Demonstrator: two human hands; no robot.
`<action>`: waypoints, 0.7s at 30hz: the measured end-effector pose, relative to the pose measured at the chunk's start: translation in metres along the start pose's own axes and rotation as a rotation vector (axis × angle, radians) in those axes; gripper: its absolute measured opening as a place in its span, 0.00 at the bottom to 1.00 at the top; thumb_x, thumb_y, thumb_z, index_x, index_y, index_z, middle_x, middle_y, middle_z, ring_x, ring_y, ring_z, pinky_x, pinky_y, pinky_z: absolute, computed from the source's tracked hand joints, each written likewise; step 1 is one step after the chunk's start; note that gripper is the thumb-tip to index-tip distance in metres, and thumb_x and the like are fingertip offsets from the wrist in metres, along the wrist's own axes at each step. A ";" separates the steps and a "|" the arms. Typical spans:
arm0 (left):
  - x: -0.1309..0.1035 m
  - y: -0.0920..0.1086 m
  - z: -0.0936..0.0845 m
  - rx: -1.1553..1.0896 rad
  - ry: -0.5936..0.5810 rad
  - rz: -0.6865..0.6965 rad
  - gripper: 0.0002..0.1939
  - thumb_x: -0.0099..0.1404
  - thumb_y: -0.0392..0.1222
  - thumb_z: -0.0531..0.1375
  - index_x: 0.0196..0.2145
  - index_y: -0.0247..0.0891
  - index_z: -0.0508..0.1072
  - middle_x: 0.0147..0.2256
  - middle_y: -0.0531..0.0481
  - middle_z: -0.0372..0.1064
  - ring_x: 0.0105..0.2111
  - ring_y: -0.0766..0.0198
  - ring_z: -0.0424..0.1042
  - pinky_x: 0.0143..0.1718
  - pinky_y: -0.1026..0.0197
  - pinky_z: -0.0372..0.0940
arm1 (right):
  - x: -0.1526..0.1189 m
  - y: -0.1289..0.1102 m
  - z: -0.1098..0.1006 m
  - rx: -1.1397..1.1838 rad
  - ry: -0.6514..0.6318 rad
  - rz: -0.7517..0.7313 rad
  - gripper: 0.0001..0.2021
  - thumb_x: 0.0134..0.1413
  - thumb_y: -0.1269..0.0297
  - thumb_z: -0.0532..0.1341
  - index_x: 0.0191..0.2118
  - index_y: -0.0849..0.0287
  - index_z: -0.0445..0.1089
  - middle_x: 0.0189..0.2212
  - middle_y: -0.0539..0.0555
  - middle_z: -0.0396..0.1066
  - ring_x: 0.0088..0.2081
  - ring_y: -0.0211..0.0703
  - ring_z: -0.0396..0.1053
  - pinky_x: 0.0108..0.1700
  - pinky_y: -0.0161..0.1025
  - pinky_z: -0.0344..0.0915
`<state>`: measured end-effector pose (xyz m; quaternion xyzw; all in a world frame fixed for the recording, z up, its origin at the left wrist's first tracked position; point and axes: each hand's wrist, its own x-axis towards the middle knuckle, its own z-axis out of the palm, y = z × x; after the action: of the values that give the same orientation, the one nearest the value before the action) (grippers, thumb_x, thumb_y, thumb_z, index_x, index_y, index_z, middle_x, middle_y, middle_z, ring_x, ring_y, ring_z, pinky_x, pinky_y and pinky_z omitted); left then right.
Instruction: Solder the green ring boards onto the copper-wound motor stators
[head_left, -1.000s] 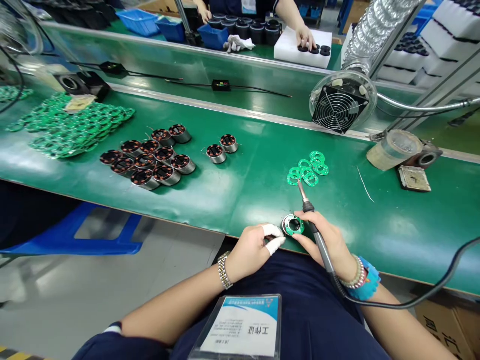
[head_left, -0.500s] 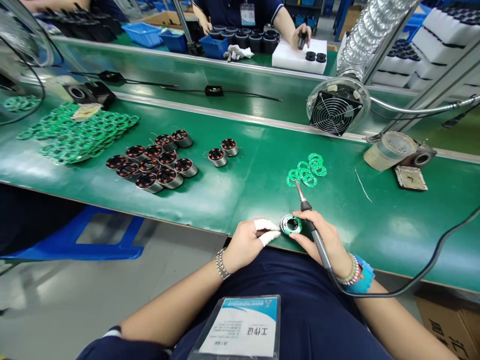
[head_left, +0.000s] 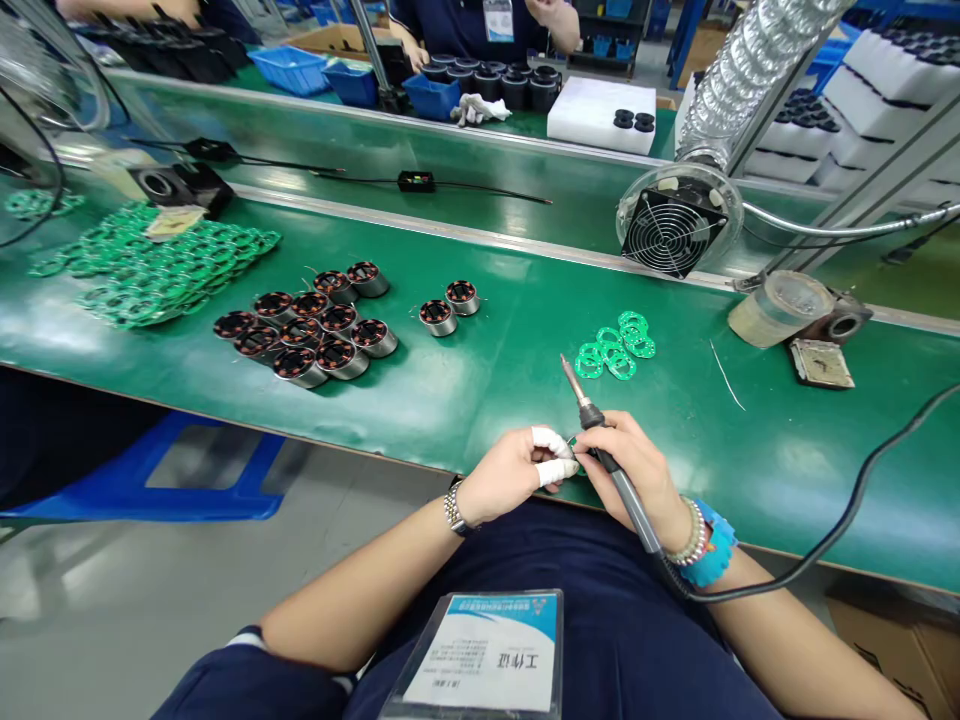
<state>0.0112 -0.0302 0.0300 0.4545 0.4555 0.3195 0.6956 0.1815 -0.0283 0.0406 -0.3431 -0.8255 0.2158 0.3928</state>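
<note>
My left hand, with white covers on thumb and forefinger, is closed round a small motor stator with a green ring-shaped circuit board at the bench's front edge. Fingers hide most of that part. My right hand holds a soldering iron slanting up and left, its bare tip in the air above the bench. The right thumb and forefinger also pinch together at the part, against the left fingertips. Beyond the iron lie several loose green ring boards.
Copper-wound stators stand in a group at left, with two more stators apart. Green boards are piled far left. A fan with duct, a round tub and a solder wire are right. The iron's cable trails right.
Both hands have drawn together round the stator, which was visible lying face up and is now mostly covered. The iron's tip has swung left. The co-worker's hand has lifted off the white foam block.
</note>
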 end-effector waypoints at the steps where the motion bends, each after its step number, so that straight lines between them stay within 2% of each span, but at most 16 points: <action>1: -0.001 -0.001 0.000 -0.011 0.008 0.012 0.12 0.49 0.44 0.65 0.25 0.33 0.68 0.23 0.55 0.64 0.23 0.70 0.65 0.27 0.65 0.64 | -0.001 0.000 0.001 -0.005 -0.003 0.008 0.10 0.54 0.75 0.55 0.42 0.56 0.64 0.33 0.54 0.68 0.39 0.43 0.66 0.40 0.42 0.68; 5: -0.004 -0.005 0.000 -0.059 0.021 0.048 0.11 0.51 0.44 0.64 0.26 0.33 0.69 0.25 0.54 0.65 0.25 0.69 0.67 0.31 0.64 0.66 | -0.008 -0.002 0.004 -0.010 -0.023 0.035 0.13 0.53 0.76 0.54 0.44 0.56 0.63 0.31 0.54 0.68 0.38 0.44 0.65 0.40 0.43 0.68; 8: -0.006 -0.007 0.000 -0.064 0.002 0.011 0.10 0.53 0.42 0.63 0.27 0.33 0.68 0.26 0.53 0.67 0.27 0.68 0.69 0.34 0.62 0.66 | -0.013 -0.006 0.000 -0.009 0.008 0.057 0.12 0.52 0.76 0.56 0.43 0.57 0.64 0.33 0.55 0.69 0.40 0.45 0.65 0.42 0.44 0.67; 10: -0.007 -0.008 -0.001 -0.048 0.004 -0.018 0.09 0.53 0.41 0.63 0.28 0.33 0.68 0.26 0.52 0.68 0.28 0.67 0.70 0.35 0.62 0.66 | -0.016 -0.009 -0.007 -0.006 0.057 0.101 0.10 0.51 0.76 0.58 0.40 0.57 0.66 0.34 0.55 0.69 0.39 0.45 0.66 0.41 0.43 0.66; 13: -0.006 -0.008 -0.003 -0.029 0.014 -0.040 0.08 0.53 0.39 0.63 0.27 0.33 0.68 0.25 0.51 0.69 0.28 0.66 0.71 0.36 0.61 0.66 | -0.022 -0.014 -0.023 0.052 0.090 0.171 0.11 0.51 0.76 0.58 0.40 0.57 0.68 0.28 0.53 0.69 0.33 0.42 0.66 0.34 0.40 0.65; 17: -0.005 -0.009 -0.004 -0.014 0.014 -0.052 0.06 0.53 0.37 0.62 0.27 0.34 0.68 0.25 0.51 0.70 0.28 0.66 0.72 0.35 0.61 0.66 | -0.030 -0.018 -0.042 0.122 0.063 0.151 0.16 0.49 0.76 0.59 0.46 0.58 0.68 0.27 0.53 0.69 0.29 0.41 0.66 0.32 0.41 0.65; 21: -0.005 -0.009 -0.004 -0.004 0.011 -0.036 0.05 0.54 0.36 0.61 0.27 0.34 0.68 0.25 0.52 0.70 0.28 0.67 0.72 0.35 0.62 0.66 | -0.031 -0.023 -0.049 0.180 0.023 0.179 0.12 0.49 0.77 0.58 0.40 0.60 0.72 0.25 0.53 0.70 0.26 0.40 0.65 0.28 0.39 0.64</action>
<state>0.0058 -0.0367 0.0230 0.4432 0.4667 0.3104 0.6996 0.2253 -0.0625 0.0690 -0.3813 -0.7644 0.3192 0.4104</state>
